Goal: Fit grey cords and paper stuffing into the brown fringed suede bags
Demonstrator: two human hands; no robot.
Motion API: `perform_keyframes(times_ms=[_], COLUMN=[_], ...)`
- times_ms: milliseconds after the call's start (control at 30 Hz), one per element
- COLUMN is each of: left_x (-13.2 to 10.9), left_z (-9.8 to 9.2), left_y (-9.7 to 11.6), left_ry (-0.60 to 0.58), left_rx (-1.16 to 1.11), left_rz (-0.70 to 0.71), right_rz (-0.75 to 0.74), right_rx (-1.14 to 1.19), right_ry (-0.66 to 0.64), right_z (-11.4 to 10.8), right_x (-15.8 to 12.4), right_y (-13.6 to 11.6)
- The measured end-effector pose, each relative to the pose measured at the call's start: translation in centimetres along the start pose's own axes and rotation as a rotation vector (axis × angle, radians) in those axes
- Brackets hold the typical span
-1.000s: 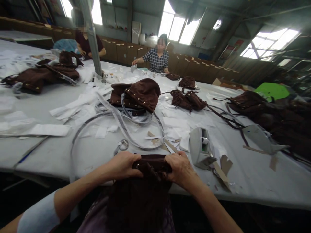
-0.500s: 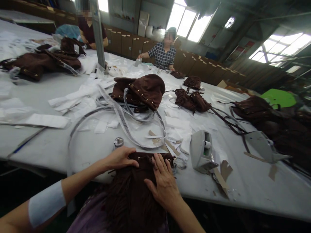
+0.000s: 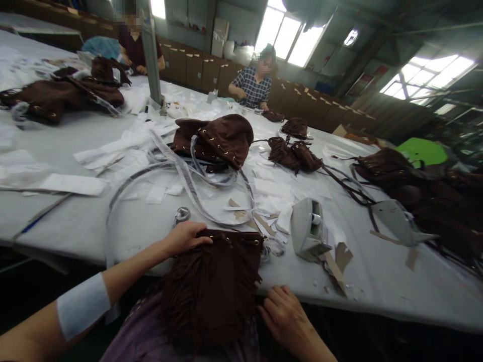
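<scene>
Near edge of table (image 3: 426,291): open strip left of the fringed bag (image 3: 222,281), crossed by a wrapped strap (image 3: 110,226) that loops over the edge. Bag plus left hand (image 3: 190,237) block the middle. Tight gap right of the bag: wrapped coil (image 3: 273,246) inside it, right hand (image 3: 283,314) at its edge end, grey dispenser (image 3: 307,229) closing the right side. Cardboard scraps (image 3: 343,256) beyond, then open surface toward the near right corner. Straight across: strap loops, then 1 brown bag (image 3: 228,138). Far left: upright post (image 3: 151,65), full height obstacle. Right side: bag pile (image 3: 430,196).
</scene>
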State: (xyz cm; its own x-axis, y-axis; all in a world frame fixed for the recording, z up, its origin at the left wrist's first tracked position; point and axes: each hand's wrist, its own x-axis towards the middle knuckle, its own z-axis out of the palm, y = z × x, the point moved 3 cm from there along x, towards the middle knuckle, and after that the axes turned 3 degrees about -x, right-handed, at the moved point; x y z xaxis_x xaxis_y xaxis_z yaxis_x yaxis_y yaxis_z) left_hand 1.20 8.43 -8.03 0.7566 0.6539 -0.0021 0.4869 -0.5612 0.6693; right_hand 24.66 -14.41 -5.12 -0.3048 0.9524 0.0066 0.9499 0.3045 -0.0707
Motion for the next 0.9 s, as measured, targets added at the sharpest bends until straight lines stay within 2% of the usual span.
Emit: perform_keyframes(times_ms=[67,167,233,267,333,400,467,533,567,633,700,800,900], left_x=[0.0,0.2,0.4,0.5,0.3,-0.5,-1.9,-3.6,-4.4,-5.5,-6.1,-6.3,-6.6], left_z=[-0.2,-0.5,-0.8,-1.0,-1.5,-2.1,-2.1,-1.2,-0.6,0.5,1.2,1.1,0.1], left_y=[0.0,0.1,0.4,0.7,1.6,3.1,4.9,6.8,7.6,8.4,8.3,7.0,5.6], left_ry=[0.008,0.015,0.026,0.039,0.104,0.198,0.238,0.168,0.113,0.023,-0.018,-0.032,-0.018], left_rx=[-0.005,0.012,0.022,0.020,0.018,0.026,0.021,0.019,0.030,0.081,0.145,0.236,0.272], left_rz=[-0.010,-0.003,0.025,0.049,0.112,0.168,0.210,0.265,0.292,0.310,0.285,0.251,0.260], right_rz=[0.098,0.410,0.633,0.703,0.691,0.585,0.461,0.317,0.244,0.124,0.067,0.126,0.400], right_rx=[-0.017,0.145,0.419,0.599,0.935,1.077,0.992,0.756,0.617,0.348,0.135,-0.052,-0.129], right_ry=[0.050,0.269,0.344,0.326,0.259,0.227,0.298,0.379,0.378,0.295,0.199,0.186,0.303], right_z=[0.2,-1.2,-2.5,-3.0,-3.7,-4.3,-4.6,-4.6,-4.5,-3.9,-3.3,-3.0,-3.8], right_x=[-2.5,-4.4,-3.8,-2.9,-0.1,3.1,5.9,8.3,9.3,10.7,11.1,9.7,7.0], right_y=[2.3,3.7,2.6,1.4,-1.5,-3.9,-5.0,-5.2,-5.2,-5.2,-4.7,-2.3,1.2])
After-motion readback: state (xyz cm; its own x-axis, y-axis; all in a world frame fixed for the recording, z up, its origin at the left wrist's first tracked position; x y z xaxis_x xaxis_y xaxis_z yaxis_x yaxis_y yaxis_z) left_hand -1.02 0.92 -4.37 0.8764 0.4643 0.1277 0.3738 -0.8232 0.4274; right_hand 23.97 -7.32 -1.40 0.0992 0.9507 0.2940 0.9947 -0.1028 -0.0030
